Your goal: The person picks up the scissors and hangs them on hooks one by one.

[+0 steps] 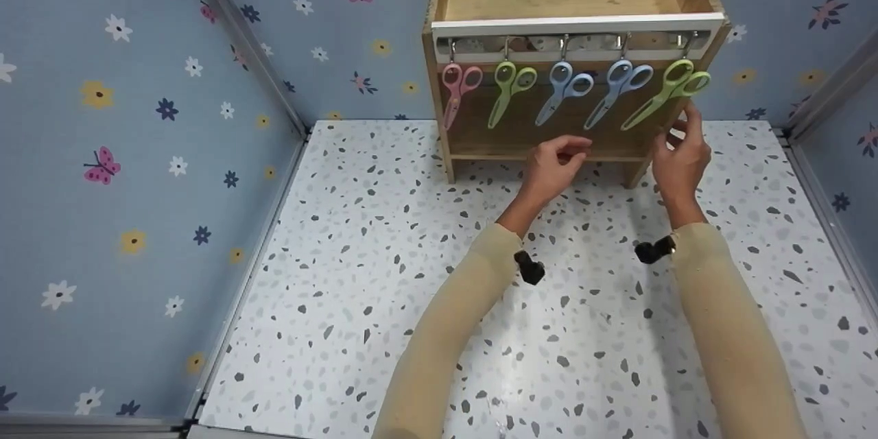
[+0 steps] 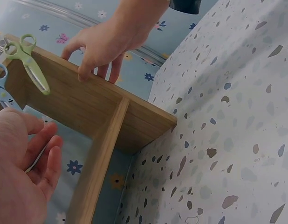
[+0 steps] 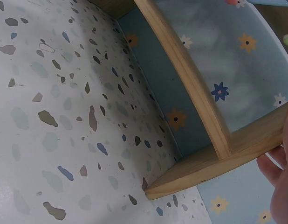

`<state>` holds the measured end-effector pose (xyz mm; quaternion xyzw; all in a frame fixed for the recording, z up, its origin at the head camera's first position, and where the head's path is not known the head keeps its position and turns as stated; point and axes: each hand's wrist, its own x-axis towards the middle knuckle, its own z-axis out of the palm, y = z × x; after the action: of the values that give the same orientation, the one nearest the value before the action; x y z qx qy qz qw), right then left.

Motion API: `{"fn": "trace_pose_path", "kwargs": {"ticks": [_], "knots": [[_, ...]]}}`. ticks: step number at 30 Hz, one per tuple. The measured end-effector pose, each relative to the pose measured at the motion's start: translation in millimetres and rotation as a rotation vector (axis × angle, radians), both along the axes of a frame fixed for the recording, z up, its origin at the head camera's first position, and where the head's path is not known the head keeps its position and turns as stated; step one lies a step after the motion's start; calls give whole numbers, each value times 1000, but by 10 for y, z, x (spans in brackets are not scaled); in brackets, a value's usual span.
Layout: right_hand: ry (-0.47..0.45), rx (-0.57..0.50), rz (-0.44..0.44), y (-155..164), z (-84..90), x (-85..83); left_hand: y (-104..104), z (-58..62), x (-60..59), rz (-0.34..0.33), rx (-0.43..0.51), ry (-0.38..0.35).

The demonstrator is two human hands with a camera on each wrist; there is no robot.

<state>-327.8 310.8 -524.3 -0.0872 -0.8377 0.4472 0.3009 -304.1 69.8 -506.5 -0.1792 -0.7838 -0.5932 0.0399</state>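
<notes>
A wooden rack (image 1: 549, 7) stands upright at the back, with a white hook rail across its front. From the hooks hang pink scissors (image 1: 453, 92), green scissors (image 1: 504, 89), blue scissors (image 1: 559, 92), a second blue pair (image 1: 614, 89) and, rightmost, another green pair (image 1: 669, 92). My right hand (image 1: 682, 158) grips the rack's right side panel (image 2: 88, 79) by its front edge, low down. In front of the rack, below the blue scissors, my left hand (image 1: 552, 164) hovers with loosely bent fingers and nothing visible in it. Only part of the right hand (image 3: 281, 177) shows in the right wrist view.
The rack stands on a white speckled tabletop (image 1: 343, 254). Blue panels with flowers and butterflies (image 1: 158, 185) enclose the left, back and right sides. A lower wooden crossbar (image 3: 190, 79) joins the rack's side panels.
</notes>
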Motion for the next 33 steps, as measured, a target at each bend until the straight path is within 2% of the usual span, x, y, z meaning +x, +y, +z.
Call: {"fn": "trace_pose_path", "kwargs": {"ticks": [4, 13, 25, 33], "knots": [[8, 1, 9, -3, 9, -3, -43, -15, 23, -6, -3, -11], [-44, -24, 26, 15, 59, 11, -143, -47, 51, -9, -16, 8], [-57, -18, 38, 34, 36, 33, -322, -120, 84, 2, -18, 2], [-101, -7, 50, 53, 6, 88, -390, -161, 98, 18, -19, -11]]}}
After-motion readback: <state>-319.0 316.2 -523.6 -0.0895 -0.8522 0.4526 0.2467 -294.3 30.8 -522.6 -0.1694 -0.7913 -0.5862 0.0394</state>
